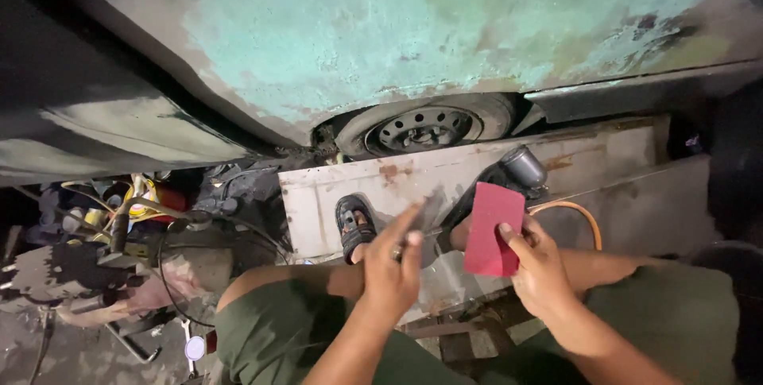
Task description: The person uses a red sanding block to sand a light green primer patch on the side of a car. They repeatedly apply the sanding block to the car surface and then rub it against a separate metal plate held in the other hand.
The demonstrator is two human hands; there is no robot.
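Note:
My right hand (539,267) holds a red rectangular sanding block (493,228) upright, thumb on its front face. My left hand (391,267) is raised beside it with the fingers straight and together, pinching a thin dark sheet (429,212) whose edges are blurred. Both hands hover above my knees in green trousers (278,321). Above them stretches a sanded car body panel (413,27) with pale green and grey patches.
A bare steel wheel with a tyre (425,127) sits under the panel. A rusty white metal panel (477,186) lies on the ground under my sandalled foot (354,226). A grey cylindrical tool (520,166) with an orange hose (576,214) rests on it. Cables and clutter (135,210) fill the left.

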